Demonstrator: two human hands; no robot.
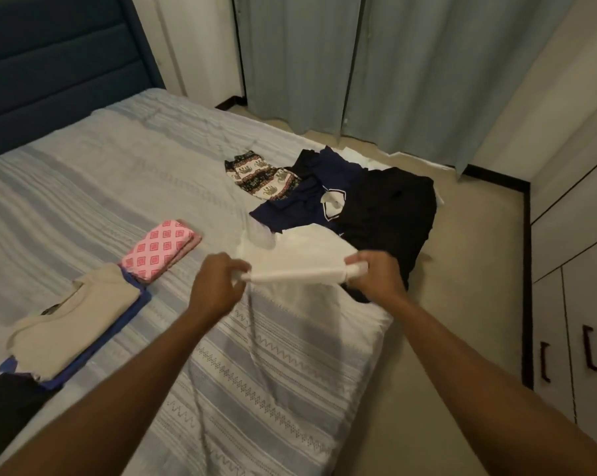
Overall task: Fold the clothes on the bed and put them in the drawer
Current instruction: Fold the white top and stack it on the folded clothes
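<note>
A white garment (300,257) is stretched between my two hands just above the bed's right edge. My left hand (218,286) pinches its left end and my right hand (376,276) grips its right end. Behind it lies an unfolded heap: a navy garment (307,197), a black garment (393,214) and elephant-print fabric (259,175). On the left of the bed (101,187) lie folded items: a pink patterned piece (158,249), a beige top (74,321) on a blue one (118,328), and a dark piece (5,403).
White cabinet fronts with dark handles (587,348) stand at the right across a strip of floor (462,304). Grey curtains (393,63) hang behind the bed. A dark blue headboard (50,63) is at the upper left.
</note>
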